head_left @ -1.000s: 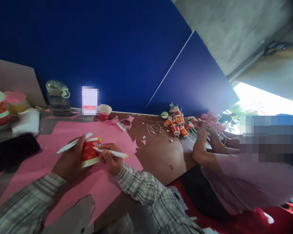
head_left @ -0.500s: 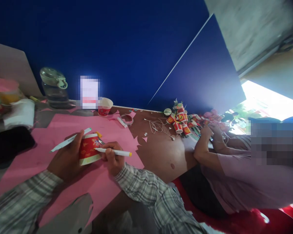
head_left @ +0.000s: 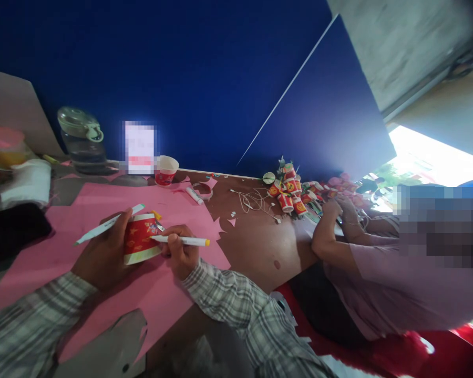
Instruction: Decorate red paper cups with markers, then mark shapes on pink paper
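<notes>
- from my seat i see the red paper cup (head_left: 140,239) held over the pink sheet (head_left: 153,289), near its middle; i can't tell whether its lower edge clears the paper.
- the cup's long axis is close to upright, a little tilted: narrow end up, wider pale-banded end down toward the sheet.
- my left hand (head_left: 106,260), above the sheet's left part, grips the cup from its left side; i can't see the fingers behind it.
- that same hand has the green-ended marker (head_left: 106,224) tucked under the thumb, its long axis slanting across the sheet, one end low toward the left edge, the other up toward the far edge.
- my right hand (head_left: 183,254), above the sheet's right part, pinches the yellow-ended marker (head_left: 185,241) like a pen.
- i read this marker as nearly level: tip pointing toward the sheet's left, at the cup's printed side, yellow end toward the sheet's right. whether the tip touches i can't say.
- at the sheet's far edge i have another cup (head_left: 166,172), mouth up.
- left of the sheet lies a black phone-like slab (head_left: 13,233); beyond its far left, a clear bottle (head_left: 82,144).
- well right of the sheet i see a cluster of cups (head_left: 289,194) and a co-worker's arm (head_left: 325,226).
</notes>
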Action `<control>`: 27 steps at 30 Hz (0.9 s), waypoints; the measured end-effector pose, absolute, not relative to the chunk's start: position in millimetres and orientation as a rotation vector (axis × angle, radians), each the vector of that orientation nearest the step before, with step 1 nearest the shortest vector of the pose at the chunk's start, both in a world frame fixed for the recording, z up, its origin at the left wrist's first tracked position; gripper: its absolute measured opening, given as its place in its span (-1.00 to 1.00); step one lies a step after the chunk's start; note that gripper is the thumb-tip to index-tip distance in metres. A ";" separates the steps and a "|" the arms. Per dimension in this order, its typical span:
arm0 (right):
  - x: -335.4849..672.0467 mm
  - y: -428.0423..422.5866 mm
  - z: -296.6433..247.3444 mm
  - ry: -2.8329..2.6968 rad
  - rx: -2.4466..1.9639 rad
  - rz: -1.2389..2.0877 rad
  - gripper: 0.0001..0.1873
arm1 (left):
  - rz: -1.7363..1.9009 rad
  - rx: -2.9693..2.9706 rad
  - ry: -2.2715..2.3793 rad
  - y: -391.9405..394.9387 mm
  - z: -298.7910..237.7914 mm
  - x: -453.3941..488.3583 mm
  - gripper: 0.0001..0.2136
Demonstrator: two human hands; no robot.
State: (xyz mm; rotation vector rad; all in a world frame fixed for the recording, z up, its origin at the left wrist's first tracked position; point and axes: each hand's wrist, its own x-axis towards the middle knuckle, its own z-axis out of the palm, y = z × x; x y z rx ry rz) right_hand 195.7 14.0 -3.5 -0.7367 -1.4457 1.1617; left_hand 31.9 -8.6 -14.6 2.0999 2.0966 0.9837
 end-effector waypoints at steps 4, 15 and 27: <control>194.8 14.5 0.2 -1.393 -0.665 1.253 -0.59 | 1.013 2.114 2.070 -8.3 -15.4 31.3 0.02; 193.3 16.2 -2.9 -1.372 -0.606 1.286 -0.60 | 1.007 2.118 2.033 -7.6 -15.7 29.9 0.08; 194.3 16.5 0.7 -1.427 -0.669 1.246 -0.59 | 1.038 2.159 2.031 -7.8 -18.0 28.9 0.04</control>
